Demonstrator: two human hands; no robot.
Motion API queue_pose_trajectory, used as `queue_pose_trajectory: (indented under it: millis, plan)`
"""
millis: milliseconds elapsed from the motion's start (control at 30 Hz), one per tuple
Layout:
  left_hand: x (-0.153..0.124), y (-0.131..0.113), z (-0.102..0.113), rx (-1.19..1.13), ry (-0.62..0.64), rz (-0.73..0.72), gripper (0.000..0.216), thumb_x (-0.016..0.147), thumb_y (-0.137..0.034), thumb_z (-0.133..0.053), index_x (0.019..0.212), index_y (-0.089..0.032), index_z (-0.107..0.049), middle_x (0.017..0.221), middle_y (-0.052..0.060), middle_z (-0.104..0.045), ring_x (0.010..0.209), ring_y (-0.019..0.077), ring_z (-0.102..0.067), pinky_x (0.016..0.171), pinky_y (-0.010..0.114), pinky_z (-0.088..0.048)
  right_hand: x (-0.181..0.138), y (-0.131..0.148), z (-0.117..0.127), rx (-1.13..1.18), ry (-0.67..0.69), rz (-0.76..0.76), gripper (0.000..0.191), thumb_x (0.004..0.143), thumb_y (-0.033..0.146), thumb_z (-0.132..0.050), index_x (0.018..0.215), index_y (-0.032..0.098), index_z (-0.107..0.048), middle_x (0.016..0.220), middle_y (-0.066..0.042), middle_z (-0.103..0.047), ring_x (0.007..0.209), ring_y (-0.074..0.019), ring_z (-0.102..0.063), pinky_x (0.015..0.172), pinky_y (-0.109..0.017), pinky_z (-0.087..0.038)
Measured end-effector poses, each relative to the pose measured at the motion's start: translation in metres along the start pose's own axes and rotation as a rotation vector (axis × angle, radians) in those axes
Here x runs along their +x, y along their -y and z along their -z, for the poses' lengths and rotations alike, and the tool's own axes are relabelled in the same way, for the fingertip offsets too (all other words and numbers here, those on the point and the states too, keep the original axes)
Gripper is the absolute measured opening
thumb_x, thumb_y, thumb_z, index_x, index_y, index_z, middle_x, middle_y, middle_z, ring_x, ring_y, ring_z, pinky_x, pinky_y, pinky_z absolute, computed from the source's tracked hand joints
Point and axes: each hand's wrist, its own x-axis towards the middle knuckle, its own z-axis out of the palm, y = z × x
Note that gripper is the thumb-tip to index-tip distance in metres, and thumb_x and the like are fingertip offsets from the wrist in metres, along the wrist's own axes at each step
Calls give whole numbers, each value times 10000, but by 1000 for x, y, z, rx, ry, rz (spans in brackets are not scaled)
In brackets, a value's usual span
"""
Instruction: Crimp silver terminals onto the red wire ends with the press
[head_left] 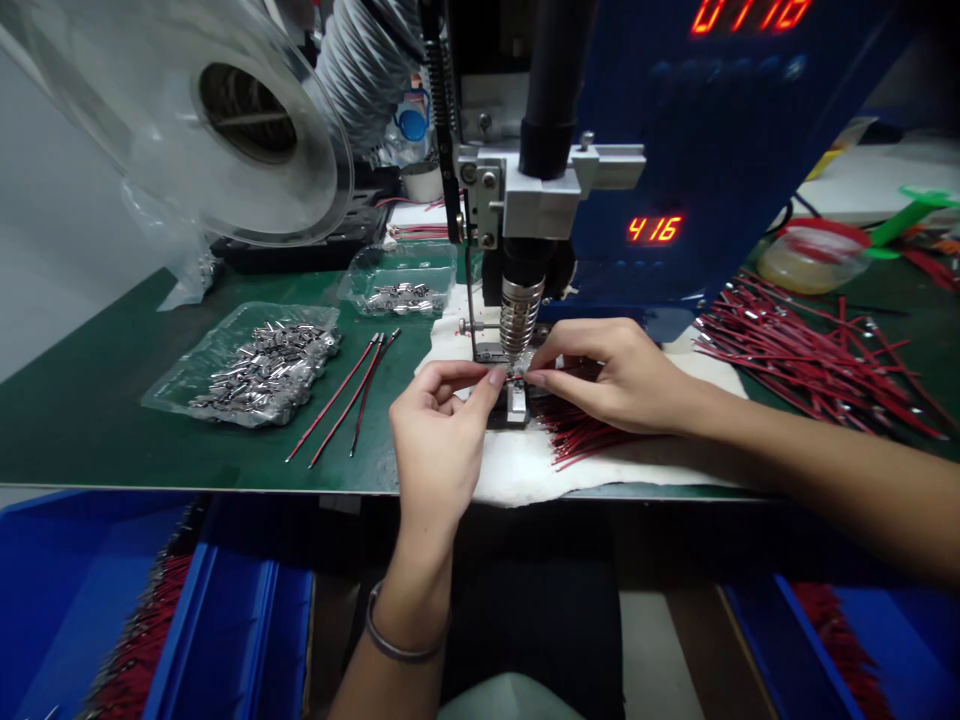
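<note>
My left hand (448, 425) is closed in a pinch at the tip of a soldering machine; the small piece between thumb and forefinger is too hidden to name. From the other side, my right hand (626, 380) pinches a thin dark-red wire (515, 378), its end meeting the left fingertips. Directly above the fingertips hangs the machine's soldering head (521, 310) with its coiled metal sleeve. A small metal block (517, 403) sits just below them. Under my right hand, a bundle of red-and-black wires (574, 440) lies on a white cloth (517, 475).
Left on the green table (247, 465) stand a clear tray (169, 395) of small metal parts, a smaller tray (356, 290) and several finished-looking wires (337, 400). A wire pile (810, 355) lies right. Blue bins (247, 610) sit below the edge. A large reel (315, 180) overhangs upper left.
</note>
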Motion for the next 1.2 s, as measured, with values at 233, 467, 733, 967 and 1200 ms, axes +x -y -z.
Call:
queue_pose_trajectory:
  millis: [233,467,733,967,1200]
  plan:
    - [1,1,-1,14,-2,-6,222,714,-311,-803,799,-134,-699,739,50,-709,557,79,-554,493,172,-380,-1,1,-1,-30,-35,19,113,863,217,-643,835,124,-700,802,-55,-667,722,-128,-595,680,-237,-443]
    - [0,1,0,6,-16,1,216,697,-314,-814,744,-138,-698,685,35,-687,552,84,-542,499,176,-378,-2,1,-2,-32,-65,38,121,864,213,-644,830,114,-706,781,-56,-657,705,-125,-584,667,-240,-441]
    - [0,1,0,19,-21,1,196,704,-310,-801,732,-138,-712,640,15,-647,453,47,-392,413,181,-262,-3,3,-5,-31,-112,0,116,859,217,-645,816,119,-689,768,-36,-639,663,-100,-554,604,-222,-409]
    - [-2,0,0,15,-24,30,198,702,-318,-804,734,-148,-709,540,-31,-527,429,37,-300,389,182,-211,-2,9,-7,-3,-133,-98,107,831,210,-670,769,124,-677,736,-21,-635,635,-93,-553,576,-214,-404]
    - [-1,2,0,-15,-13,31,197,710,-320,-800,736,-151,-702,588,-20,-567,431,32,-294,393,183,-213,-4,14,-7,23,-125,-180,79,813,191,-677,757,135,-684,729,-10,-637,617,-88,-546,558,-215,-394]
